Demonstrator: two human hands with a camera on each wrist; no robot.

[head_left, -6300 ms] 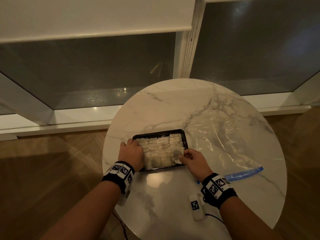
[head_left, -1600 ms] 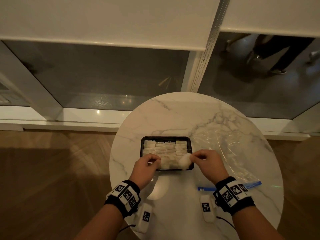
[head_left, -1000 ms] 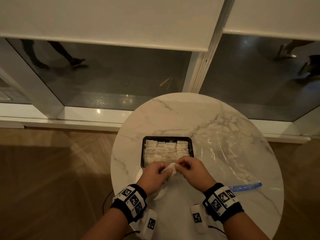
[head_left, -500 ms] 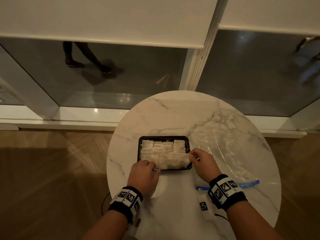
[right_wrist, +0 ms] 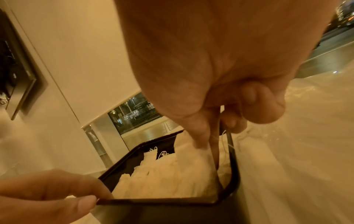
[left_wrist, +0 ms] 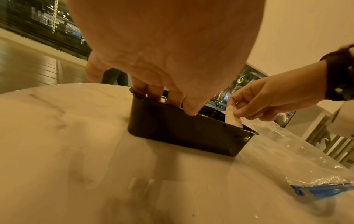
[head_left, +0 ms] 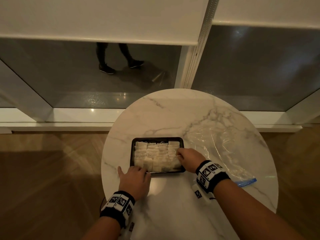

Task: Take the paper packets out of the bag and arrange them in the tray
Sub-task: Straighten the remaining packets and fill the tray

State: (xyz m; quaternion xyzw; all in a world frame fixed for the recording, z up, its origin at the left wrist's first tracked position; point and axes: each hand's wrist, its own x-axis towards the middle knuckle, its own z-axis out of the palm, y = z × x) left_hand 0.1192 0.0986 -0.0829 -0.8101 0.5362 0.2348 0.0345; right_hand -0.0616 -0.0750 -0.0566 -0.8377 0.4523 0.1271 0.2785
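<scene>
A black tray point(head_left: 132, 153) stands on the round marble table, filled with rows of white paper packets point(head_left: 154, 156). My left hand point(head_left: 141, 170) holds the tray's near-left rim point(left_wrist: 182, 131), thumb outside and fingers point(left_wrist: 153, 94) inside. My right hand point(head_left: 179, 153) is over the tray's right side and pinches one paper packet point(left_wrist: 232, 118) that stands in the near-right corner. In the right wrist view the fingertips point(right_wrist: 201, 144) press down among the packets point(right_wrist: 162, 174). The clear bag point(head_left: 225, 149) with a blue zip strip point(head_left: 247, 181) lies flat to the right; I see no packets in it.
The marble table point(head_left: 173, 115) is small, with its edge close around the tray on the left and front. Beyond it are a window sill and glass, where a person's legs point(head_left: 119, 58) pass outside. Wood floor surrounds the table.
A second ago both hands held one packet in front of the tray. Since then the right hand has carried it into the tray's right end, and the left hand has gone to the near-left rim.
</scene>
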